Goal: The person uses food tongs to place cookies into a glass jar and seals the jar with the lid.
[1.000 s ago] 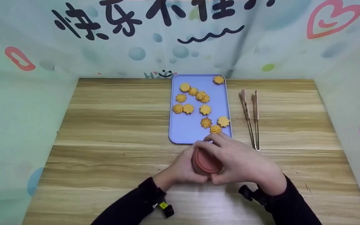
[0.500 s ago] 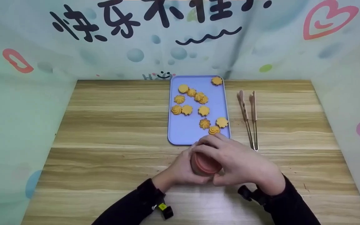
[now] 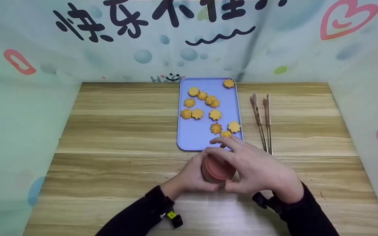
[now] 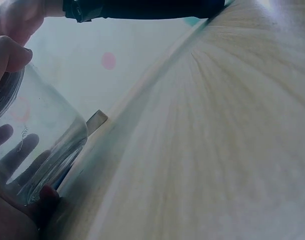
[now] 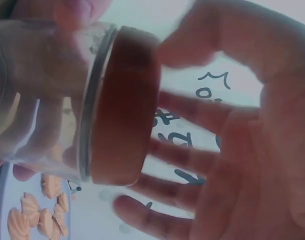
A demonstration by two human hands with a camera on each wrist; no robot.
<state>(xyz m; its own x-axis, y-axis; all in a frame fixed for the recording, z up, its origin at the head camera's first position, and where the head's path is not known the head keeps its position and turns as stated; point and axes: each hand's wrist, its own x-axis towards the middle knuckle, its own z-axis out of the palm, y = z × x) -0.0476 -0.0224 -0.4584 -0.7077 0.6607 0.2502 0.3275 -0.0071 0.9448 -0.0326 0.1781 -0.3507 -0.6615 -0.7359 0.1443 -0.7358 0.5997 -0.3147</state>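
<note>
A clear glass jar (image 4: 37,135) with a reddish-brown lid (image 3: 217,168) is held just above the wooden table, in front of the blue tray (image 3: 195,139). My left hand (image 3: 192,175) grips the jar's glass body from the left, fingers wrapped round it (image 4: 7,210). My right hand (image 3: 241,164) hovers over the lid with its fingers straight and spread; in the right wrist view the fingers (image 5: 192,150) stand a little apart from the lid (image 5: 125,110), with the thumb near its rim. The jar looks empty.
Several orange swirl cookies (image 3: 214,114) lie on the blue tray. Wooden-tipped metal tongs (image 3: 262,124) lie to the right of the tray. A printed cloth backdrop (image 3: 44,65) closes in the table at the back and on both sides.
My right hand's fingers have lifted off the lid and straightened, the index finger now reaching over the tray's near edge. The left hand and the jar have stayed where they were.
</note>
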